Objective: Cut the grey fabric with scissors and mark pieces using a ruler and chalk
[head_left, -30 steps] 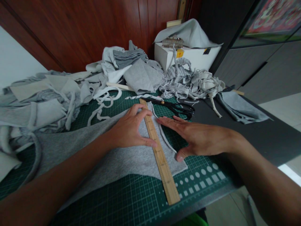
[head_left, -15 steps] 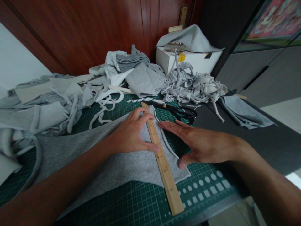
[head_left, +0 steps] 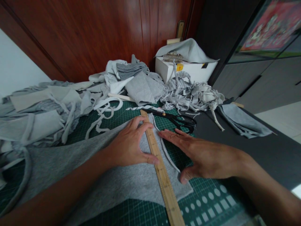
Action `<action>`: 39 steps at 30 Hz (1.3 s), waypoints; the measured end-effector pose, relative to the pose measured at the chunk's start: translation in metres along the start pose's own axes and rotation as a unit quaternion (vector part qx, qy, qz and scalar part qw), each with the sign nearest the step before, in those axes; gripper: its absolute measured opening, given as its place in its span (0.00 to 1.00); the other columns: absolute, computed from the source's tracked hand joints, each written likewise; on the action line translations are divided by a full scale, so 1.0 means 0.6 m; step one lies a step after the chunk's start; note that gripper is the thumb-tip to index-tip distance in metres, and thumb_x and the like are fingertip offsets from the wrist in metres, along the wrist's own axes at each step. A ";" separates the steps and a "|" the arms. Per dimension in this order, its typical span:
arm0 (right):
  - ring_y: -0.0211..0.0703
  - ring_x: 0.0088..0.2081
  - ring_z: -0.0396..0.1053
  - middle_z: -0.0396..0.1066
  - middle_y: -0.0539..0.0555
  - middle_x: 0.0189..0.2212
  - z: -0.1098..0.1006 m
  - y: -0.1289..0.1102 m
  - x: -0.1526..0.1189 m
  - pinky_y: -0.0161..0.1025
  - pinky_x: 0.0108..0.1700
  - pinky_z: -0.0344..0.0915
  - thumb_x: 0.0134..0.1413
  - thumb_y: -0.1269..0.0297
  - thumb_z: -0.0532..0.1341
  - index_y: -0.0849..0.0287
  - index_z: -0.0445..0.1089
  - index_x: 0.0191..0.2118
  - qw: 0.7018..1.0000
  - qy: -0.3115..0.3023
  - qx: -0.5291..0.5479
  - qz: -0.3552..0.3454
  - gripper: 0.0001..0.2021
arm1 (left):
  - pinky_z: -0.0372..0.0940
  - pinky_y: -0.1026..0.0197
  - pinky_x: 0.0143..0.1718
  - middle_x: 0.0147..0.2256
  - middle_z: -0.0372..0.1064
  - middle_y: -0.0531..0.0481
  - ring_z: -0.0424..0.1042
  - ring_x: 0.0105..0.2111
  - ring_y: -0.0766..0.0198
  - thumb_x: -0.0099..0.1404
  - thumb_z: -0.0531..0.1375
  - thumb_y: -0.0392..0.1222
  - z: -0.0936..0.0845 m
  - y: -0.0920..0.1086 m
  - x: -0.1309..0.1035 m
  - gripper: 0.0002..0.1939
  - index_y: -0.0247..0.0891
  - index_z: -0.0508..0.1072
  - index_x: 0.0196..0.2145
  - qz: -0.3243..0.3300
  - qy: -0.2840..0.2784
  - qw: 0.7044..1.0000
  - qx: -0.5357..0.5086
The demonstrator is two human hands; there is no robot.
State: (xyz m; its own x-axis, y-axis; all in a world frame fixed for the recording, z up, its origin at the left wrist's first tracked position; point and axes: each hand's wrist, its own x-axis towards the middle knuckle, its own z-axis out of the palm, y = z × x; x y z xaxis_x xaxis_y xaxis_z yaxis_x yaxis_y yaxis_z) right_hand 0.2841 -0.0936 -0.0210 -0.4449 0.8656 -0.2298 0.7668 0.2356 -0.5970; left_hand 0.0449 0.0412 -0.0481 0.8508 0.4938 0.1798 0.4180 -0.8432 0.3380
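Note:
A wooden ruler (head_left: 162, 175) lies slantwise over a piece of grey fabric (head_left: 131, 185) on a green cutting mat (head_left: 113, 213). My left hand (head_left: 130, 142) has its thumb and fingers spread, with the fingertips resting on the ruler's left edge and upper part. To the right, my right hand (head_left: 199, 153) lies with fingers stretched out, its fingertips and thumb touching the fabric's curved right edge. Black scissors (head_left: 176, 119) lie just beyond my right fingertips, blades pointing left.
Grey fabric pieces (head_left: 54, 97) are heaped along the back left. Behind the scissors sits a tangle of grey strips (head_left: 188, 91), then a white box (head_left: 197, 70) with cloth on it. Folded grey cloth (head_left: 244, 121) lies at the right. A wooden door (head_left: 94, 31) stands behind.
The view has tilted up a little, so everything sits lower in the picture. Both hands keep nearly the same places on the ruler and fabric.

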 end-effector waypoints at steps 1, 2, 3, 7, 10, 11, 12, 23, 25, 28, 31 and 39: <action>0.63 0.77 0.29 0.35 0.67 0.77 0.000 -0.001 0.000 0.60 0.76 0.39 0.50 0.56 0.77 0.60 0.33 0.79 1.000 -0.001 -0.002 0.001 0.63 | 0.62 0.37 0.65 0.63 0.56 0.37 0.62 0.64 0.36 0.41 0.73 0.74 0.000 0.000 0.000 0.55 0.44 0.65 0.59 -0.001 0.001 1.000 -0.001; 0.62 0.77 0.29 0.35 0.67 0.77 0.000 -0.001 0.000 0.59 0.76 0.39 0.50 0.56 0.77 0.61 0.33 0.79 1.000 -0.004 -0.005 0.002 0.63 | 0.63 0.37 0.65 0.63 0.56 0.37 0.63 0.64 0.36 0.40 0.73 0.75 0.000 0.000 0.000 0.55 0.44 0.65 0.59 -0.001 0.001 1.000 -0.002; 0.61 0.77 0.29 0.34 0.67 0.77 0.000 -0.002 0.000 0.59 0.77 0.38 0.51 0.56 0.77 0.62 0.33 0.79 1.000 -0.006 -0.007 0.003 0.63 | 0.63 0.37 0.65 0.63 0.56 0.37 0.63 0.64 0.36 0.40 0.73 0.75 0.000 0.001 0.000 0.55 0.44 0.65 0.59 -0.002 0.001 1.000 -0.002; 0.61 0.77 0.28 0.33 0.68 0.77 -0.001 -0.004 -0.001 0.57 0.77 0.38 0.52 0.54 0.76 0.66 0.33 0.78 1.000 -0.011 -0.011 0.013 0.62 | 0.62 0.37 0.65 0.63 0.55 0.37 0.63 0.63 0.36 0.41 0.73 0.75 -0.001 0.001 -0.001 0.54 0.43 0.66 0.59 -0.008 -0.004 1.000 0.000; 0.62 0.77 0.28 0.34 0.68 0.77 -0.001 -0.003 -0.001 0.59 0.77 0.38 0.51 0.55 0.76 0.65 0.34 0.78 1.000 -0.007 -0.003 0.015 0.63 | 0.63 0.36 0.64 0.63 0.55 0.38 0.63 0.63 0.36 0.41 0.72 0.76 -0.002 0.002 -0.001 0.54 0.44 0.66 0.58 -0.011 -0.002 1.000 -0.001; 0.62 0.77 0.28 0.34 0.68 0.77 -0.001 -0.002 -0.001 0.59 0.77 0.39 0.51 0.55 0.76 0.65 0.34 0.78 1.000 -0.005 -0.002 0.016 0.63 | 0.63 0.37 0.64 0.63 0.55 0.38 0.63 0.63 0.36 0.41 0.72 0.76 -0.002 0.002 -0.001 0.54 0.44 0.66 0.58 -0.010 0.001 1.000 -0.001; 0.62 0.77 0.28 0.34 0.68 0.77 -0.001 -0.002 0.000 0.59 0.77 0.39 0.51 0.55 0.76 0.65 0.34 0.78 1.000 -0.003 -0.002 0.016 0.62 | 0.63 0.37 0.64 0.63 0.55 0.39 0.63 0.63 0.36 0.41 0.73 0.75 -0.002 0.002 -0.001 0.53 0.45 0.66 0.58 -0.010 0.003 1.000 -0.002; 0.63 0.77 0.31 0.35 0.67 0.77 -0.005 -0.005 0.001 0.58 0.77 0.38 0.52 0.55 0.75 0.67 0.35 0.78 1.000 -0.002 -0.011 0.009 0.61 | 0.65 0.37 0.62 0.62 0.55 0.40 0.63 0.62 0.37 0.40 0.75 0.72 0.006 -0.006 -0.001 0.53 0.45 0.66 0.58 0.000 0.014 1.000 -0.002; 0.62 0.77 0.31 0.35 0.68 0.77 -0.005 -0.006 0.001 0.58 0.77 0.38 0.52 0.55 0.75 0.68 0.36 0.78 1.000 -0.003 -0.011 0.008 0.60 | 0.65 0.37 0.62 0.62 0.56 0.39 0.64 0.62 0.37 0.40 0.75 0.72 0.005 -0.005 -0.001 0.53 0.44 0.66 0.58 0.000 0.015 1.000 -0.001; 0.62 0.77 0.31 0.35 0.68 0.77 -0.006 -0.007 0.001 0.57 0.77 0.37 0.52 0.55 0.75 0.68 0.35 0.78 1.000 -0.004 -0.016 0.009 0.61 | 0.65 0.37 0.62 0.62 0.56 0.39 0.65 0.61 0.37 0.40 0.74 0.72 0.004 -0.003 -0.001 0.53 0.44 0.67 0.57 0.002 0.018 1.000 -0.005; 0.62 0.77 0.31 0.35 0.68 0.77 -0.007 -0.008 0.001 0.57 0.77 0.37 0.52 0.55 0.75 0.68 0.35 0.78 1.000 -0.005 -0.018 0.013 0.61 | 0.64 0.37 0.63 0.62 0.56 0.39 0.63 0.62 0.37 0.41 0.74 0.73 0.003 -0.003 -0.002 0.52 0.44 0.66 0.57 0.004 0.013 1.000 -0.003; 0.64 0.77 0.32 0.36 0.68 0.77 0.002 -0.005 0.000 0.59 0.77 0.38 0.51 0.57 0.76 0.65 0.36 0.78 1.000 0.010 -0.004 0.009 0.61 | 0.61 0.39 0.65 0.61 0.58 0.37 0.62 0.63 0.39 0.40 0.75 0.71 0.000 0.001 -0.001 0.57 0.40 0.61 0.59 -0.005 0.010 1.000 0.006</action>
State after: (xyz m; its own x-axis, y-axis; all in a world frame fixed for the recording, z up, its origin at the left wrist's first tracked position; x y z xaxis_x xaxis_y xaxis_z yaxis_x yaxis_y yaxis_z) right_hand 0.2812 -0.0947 -0.0205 -0.4212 0.8786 -0.2252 0.7783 0.2225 -0.5872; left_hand 0.0447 0.0405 -0.0481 0.8398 0.5069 0.1943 0.4310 -0.8402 0.3290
